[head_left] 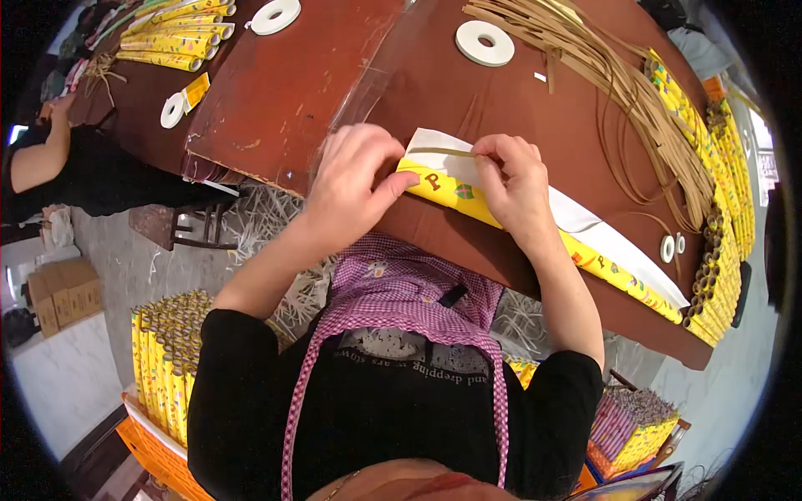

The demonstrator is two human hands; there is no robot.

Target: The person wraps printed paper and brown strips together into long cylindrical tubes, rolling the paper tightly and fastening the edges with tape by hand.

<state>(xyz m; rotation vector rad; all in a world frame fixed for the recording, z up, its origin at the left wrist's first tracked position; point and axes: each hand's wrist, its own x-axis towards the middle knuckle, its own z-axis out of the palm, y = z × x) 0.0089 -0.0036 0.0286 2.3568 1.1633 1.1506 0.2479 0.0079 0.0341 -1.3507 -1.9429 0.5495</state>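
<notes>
A long yellow printed paper point(614, 271), white on its back, lies partly rolled along the front edge of the brown table point(401, 108). My left hand point(355, 179) is at the roll's left end, its thumb pressed on the yellow side. A thin brown strip point(443, 151) lies across the white back of the paper near that end. My right hand point(514, 184) pinches the strip's right end between thumb and fingers, just above the roll. The white flap stands up behind both hands.
Brown strips point(601, 75) spread over the table's right side, beside stacked yellow tubes point(714, 275). White tape rolls point(484, 43) lie at the back. At the far left is a co-worker's arm point(46, 150). Crates of tubes point(167, 376) stand below, near shredded paper on the floor.
</notes>
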